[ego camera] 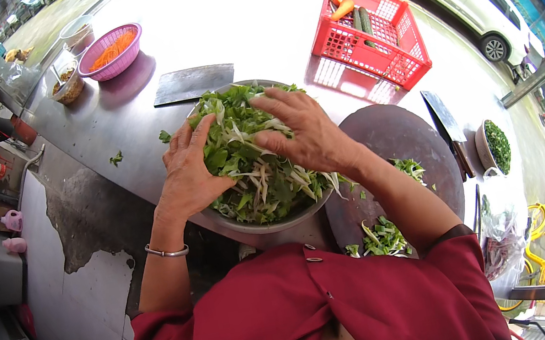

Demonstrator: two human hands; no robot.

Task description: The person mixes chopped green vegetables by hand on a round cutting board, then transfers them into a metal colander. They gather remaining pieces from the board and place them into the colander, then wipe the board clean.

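A metal bowl (pixel 261 228) heaped with chopped leafy greens and pale shredded stalks (pixel 251 173) stands before me at the table's near edge. Against the left side of the heap rests my left hand (pixel 191 170), thumb and fingers spread, a bracelet on its wrist. My right hand (pixel 306 132) curves over the right side of the greens, its thumb apart from the fingers. Neither hand is closed around anything; some fingertips are hidden by leaves. Right of the bowl lies a round chopping board (pixel 378 125) with cut green pieces (pixel 385 237) near its front.
Behind the bowl lies a cleaver blade (pixel 193 83). Another cleaver (pixel 445 117) is right of the board, near a basket of chopped greens (pixel 500 145). A red plastic crate (pixel 366 54) holds carrots and cucumbers. At the left stand a pink basket (pixel 137 57) of shredded carrot and tubs (pixel 69 87).
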